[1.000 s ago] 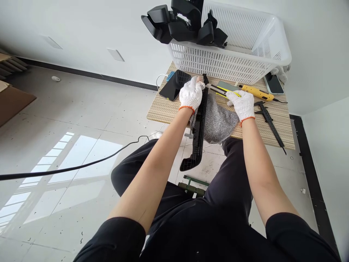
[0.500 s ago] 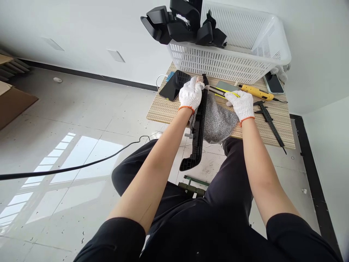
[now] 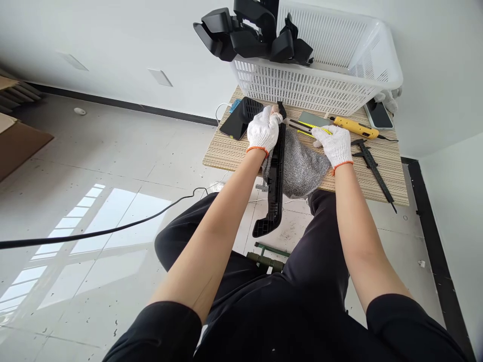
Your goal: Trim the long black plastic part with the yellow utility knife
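My left hand (image 3: 263, 129), in a white glove with an orange cuff, grips a long black plastic part (image 3: 276, 181) near its upper end. The part hangs over the table's front edge, its curved lower end above the floor. My right hand (image 3: 334, 144), gloved the same way, is closed on a utility knife (image 3: 301, 126) whose tip points left at the part's upper end, close to my left fingers. Whether the blade touches the part cannot be made out. Under the part lies a grey speckled cloth (image 3: 303, 168), draped over the table edge.
The wooden table (image 3: 222, 151) bears a white basket (image 3: 332, 83) with black plastic parts (image 3: 252, 37) on its rim, a black phone (image 3: 234, 124), a yellow power tool (image 3: 355, 127), a caliper (image 3: 376, 173) and another phone (image 3: 378, 116). A black cable (image 3: 151, 217) crosses at left.
The lower end of the black part has swung slightly to the right. Both hands keep nearly the same place and grip.
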The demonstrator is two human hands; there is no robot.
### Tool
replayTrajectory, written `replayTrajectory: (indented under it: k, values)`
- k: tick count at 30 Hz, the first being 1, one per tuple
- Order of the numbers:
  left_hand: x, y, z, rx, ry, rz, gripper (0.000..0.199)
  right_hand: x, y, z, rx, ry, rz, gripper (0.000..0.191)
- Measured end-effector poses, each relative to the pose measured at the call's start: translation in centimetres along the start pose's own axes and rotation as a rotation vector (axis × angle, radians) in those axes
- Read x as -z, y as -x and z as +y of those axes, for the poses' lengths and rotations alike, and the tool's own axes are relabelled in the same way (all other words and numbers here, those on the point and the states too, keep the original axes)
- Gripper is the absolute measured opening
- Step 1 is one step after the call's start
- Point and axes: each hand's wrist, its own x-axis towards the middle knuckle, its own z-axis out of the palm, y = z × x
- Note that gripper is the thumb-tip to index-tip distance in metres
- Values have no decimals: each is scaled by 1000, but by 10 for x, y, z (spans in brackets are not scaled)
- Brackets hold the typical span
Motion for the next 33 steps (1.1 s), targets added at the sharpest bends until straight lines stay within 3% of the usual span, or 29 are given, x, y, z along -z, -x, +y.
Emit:
replayTrajectory:
  k: [33]
  values:
    - [3,2,3,14,16,-3,36,1,3,-5,-20,-3,-4,30]
